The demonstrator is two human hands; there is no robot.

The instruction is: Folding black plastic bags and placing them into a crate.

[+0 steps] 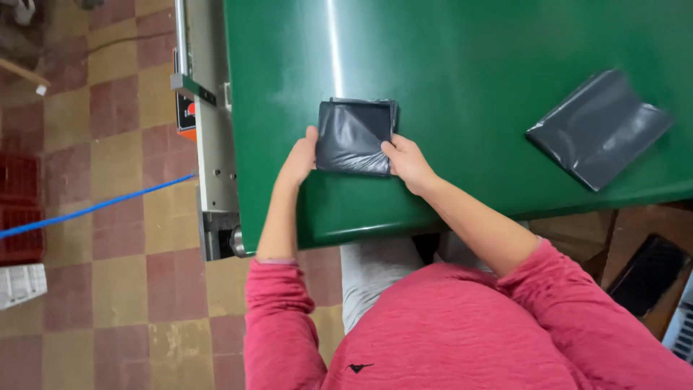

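Folded dark plastic bag (355,137) near front edge of green table (462,43). My left hand (299,160), right hand (408,162) pinch its sides; fingertips probably tucked under. I'd keep edges aligned, press flat.

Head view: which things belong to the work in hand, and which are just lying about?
In hand: folded dark plastic bag, held by left hand and right hand, on green table.

Lying about: flat grey bag, blue hose, red crate.
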